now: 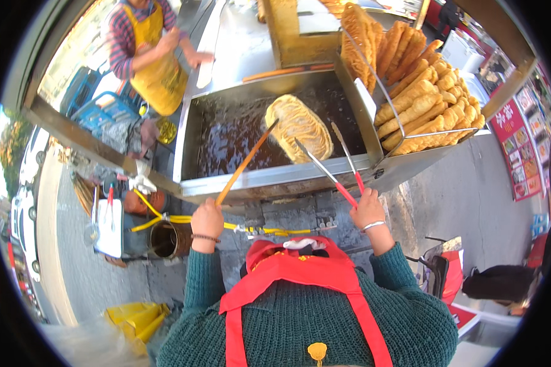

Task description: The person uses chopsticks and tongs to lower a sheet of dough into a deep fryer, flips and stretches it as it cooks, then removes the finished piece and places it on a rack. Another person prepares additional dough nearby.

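Note:
My left hand [207,222] is closed round the near end of a long wooden stick [245,165], whose far tip touches the left part of a large pale-golden piece of fried dough [300,128]. The dough lies in dark oil [238,137] inside a rectangular metal fryer [275,176]. In my right hand [368,210] are metal tongs with red handles [335,181]. Their arms are spread, one tip over the dough's lower right part and the other just right of it.
Right of the fryer, a wire-framed rack [418,136] holds many fried dough sticks [422,103]. A person in a yellow apron [158,69] stands at the metal worktop [238,41], far left. Yellow hoses [179,219] and a round metal can [165,238] lie below the fryer.

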Motion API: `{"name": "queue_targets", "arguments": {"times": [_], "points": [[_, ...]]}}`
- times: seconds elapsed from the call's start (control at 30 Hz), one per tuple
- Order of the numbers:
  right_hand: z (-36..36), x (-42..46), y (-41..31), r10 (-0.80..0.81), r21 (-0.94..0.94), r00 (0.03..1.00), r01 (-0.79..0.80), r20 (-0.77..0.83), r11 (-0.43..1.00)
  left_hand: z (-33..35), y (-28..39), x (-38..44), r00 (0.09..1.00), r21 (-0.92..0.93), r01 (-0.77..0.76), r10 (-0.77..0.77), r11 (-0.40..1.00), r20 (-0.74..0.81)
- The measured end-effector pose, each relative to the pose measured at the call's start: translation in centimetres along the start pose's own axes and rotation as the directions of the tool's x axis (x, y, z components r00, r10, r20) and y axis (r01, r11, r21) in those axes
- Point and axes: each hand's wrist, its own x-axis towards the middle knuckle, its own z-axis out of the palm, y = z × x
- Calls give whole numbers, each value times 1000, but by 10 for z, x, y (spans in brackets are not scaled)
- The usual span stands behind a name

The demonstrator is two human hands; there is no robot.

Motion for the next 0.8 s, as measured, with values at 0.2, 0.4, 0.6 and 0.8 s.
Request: {"name": "queue_targets", "arguments": {"times": [0.2,0.4,0.6,0.8], "points": [[-37,41,-10,-187,-81,982,187,11,979,-44,32,-27,997,-168,41,-51,985,-54],[-49,98,-54,-308,-157,950,312,50,937,-54,41,-47,991,-181,43,-65,983,-115],[-40,142,-88,-198,-291,912,311,360,905,-39,30,-30,993,-88,40,-49,995,-106],[-23,138,-116,-169,-287,891,308,421,907,-29,25,-11,997,-85,45,-50,995,-57]]}}
